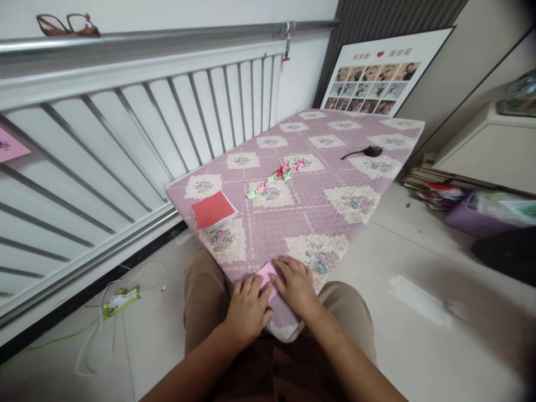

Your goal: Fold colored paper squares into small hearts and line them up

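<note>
A small pink paper [267, 274] lies at the near edge of a table covered with a purple quilted cloth [310, 201]. My left hand [248, 308] rests on the paper's near left part with the fingers curled down onto it. My right hand [296, 285] lies flat over its right side, fingers stretched and pressing down. Part of the paper is hidden under both hands. Farther up the table is a row of several small folded pieces [277, 176] in pink, red and green. A stack of square papers with a red top sheet [214, 211] sits at the left.
A black object with a cord [371, 151] lies at the far right of the table. A white slatted radiator [125, 139] runs along the left. A photo board [379, 72] leans at the back. Books and a purple bin [473, 215] stand on the floor at right; cables [119, 301] lie at left.
</note>
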### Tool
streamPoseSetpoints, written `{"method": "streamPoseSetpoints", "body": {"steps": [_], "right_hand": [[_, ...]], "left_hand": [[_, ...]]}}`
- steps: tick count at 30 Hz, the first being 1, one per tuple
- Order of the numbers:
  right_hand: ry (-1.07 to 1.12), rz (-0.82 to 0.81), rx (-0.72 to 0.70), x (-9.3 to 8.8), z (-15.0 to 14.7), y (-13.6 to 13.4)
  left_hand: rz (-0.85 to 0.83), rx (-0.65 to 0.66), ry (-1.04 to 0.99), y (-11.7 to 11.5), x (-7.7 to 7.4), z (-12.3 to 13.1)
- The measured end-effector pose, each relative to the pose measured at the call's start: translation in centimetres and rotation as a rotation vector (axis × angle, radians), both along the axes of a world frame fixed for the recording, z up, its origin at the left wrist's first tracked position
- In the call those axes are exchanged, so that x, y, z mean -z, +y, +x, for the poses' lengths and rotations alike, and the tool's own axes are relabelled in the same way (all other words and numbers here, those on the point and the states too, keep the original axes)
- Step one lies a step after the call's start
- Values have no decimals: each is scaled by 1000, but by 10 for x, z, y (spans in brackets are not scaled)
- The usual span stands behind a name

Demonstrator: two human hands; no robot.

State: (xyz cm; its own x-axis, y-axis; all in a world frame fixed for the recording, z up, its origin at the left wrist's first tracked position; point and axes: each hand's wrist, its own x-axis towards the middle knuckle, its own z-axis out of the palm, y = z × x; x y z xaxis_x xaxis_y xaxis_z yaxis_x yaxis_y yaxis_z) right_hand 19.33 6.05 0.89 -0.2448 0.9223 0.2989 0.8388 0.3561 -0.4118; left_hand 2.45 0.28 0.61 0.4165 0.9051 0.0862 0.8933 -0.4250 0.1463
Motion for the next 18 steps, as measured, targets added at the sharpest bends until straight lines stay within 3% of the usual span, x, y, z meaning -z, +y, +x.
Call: {"method": "streamPoseSetpoints", "body": {"steps": [12, 18], "right_hand": [[209, -41, 11, 4, -6, 10], [187, -34, 4, 1, -9, 6]], "left_hand": [[-25, -1, -73, 1, 5, -4], [-22, -2, -78, 1, 5, -5]]}}
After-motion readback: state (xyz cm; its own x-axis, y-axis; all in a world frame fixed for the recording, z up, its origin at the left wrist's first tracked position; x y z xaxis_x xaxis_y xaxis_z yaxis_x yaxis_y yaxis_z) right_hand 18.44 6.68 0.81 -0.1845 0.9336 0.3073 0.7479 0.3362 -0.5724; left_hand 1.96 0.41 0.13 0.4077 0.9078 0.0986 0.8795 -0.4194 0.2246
